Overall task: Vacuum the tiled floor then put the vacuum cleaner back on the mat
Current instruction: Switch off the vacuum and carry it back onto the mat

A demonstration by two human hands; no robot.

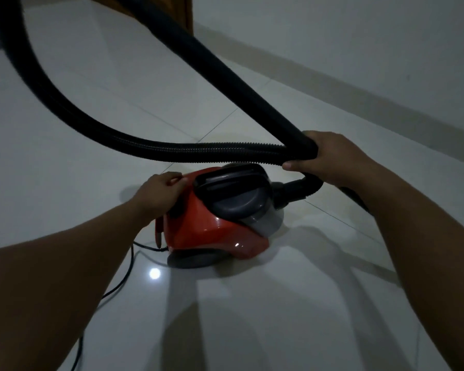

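Far left: a dark strip, possibly a mat, shows at the frame edge, too cropped to be sure. The ribbed black flexible hose [73,108] drops from the top left corner, curves low over the glossy white tiled floor [252,303] and runs right.

Lower left: a thin black power cord [130,266] trails across the tiles from the rear of the machine towards you, passing under your left forearm.

Your left hand [158,192] rests on the rear top of the red canister vacuum cleaner [214,226], fingers curled lightly against the shell; whether they grip anything, you cannot tell. The canister sits on bare tile at centre, dark wheel down, grey-black lid and carry handle [231,188] on top, hose inlet pointing right.

Above centre: a brown wooden door frame [188,12] stands at the far edge of the floor.

Your right hand [330,159] is closed around two runs of the hose bunched together, thumb underneath, just above the inlet.

Right: the pale wall and skirting [359,84] run diagonally, well apart from the canister, with open tile between. Open floor also lies in front, between your forearms.
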